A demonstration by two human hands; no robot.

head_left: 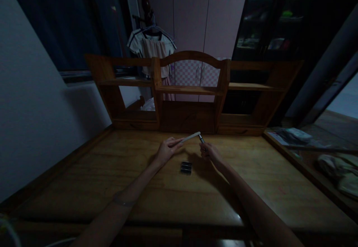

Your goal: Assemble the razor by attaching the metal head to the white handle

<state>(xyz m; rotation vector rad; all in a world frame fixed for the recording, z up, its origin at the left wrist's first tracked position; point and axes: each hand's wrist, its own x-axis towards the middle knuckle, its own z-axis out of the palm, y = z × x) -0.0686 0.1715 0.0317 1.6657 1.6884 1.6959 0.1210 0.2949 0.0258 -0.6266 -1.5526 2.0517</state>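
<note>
My left hand (pixel 168 149) is closed on the lower end of a thin pale stick (pixel 190 137), which slants up to the right. The fingers of my right hand (pixel 209 151) wrap around a slim dark, metallic pen-like tool (pixel 201 139). Its silver tip points up and left and meets, or comes very close to, the far end of the stick. Whether they touch, I cannot tell. Below and between both hands, a small black object (pixel 186 167) with parallel sections lies on the wooden desk (pixel 134 172). The dim light hides its details.
A wooden shelf unit (pixel 190 89) rises along the desk's back edge. Behind it, clothes (pixel 153 46) hang near pink cabinet doors (pixel 190 16). A plastic-wrapped item (pixel 296 135) and folded cloth (pixel 341 172) lie beyond the right edge. A white wall (pixel 41 109) borders the left.
</note>
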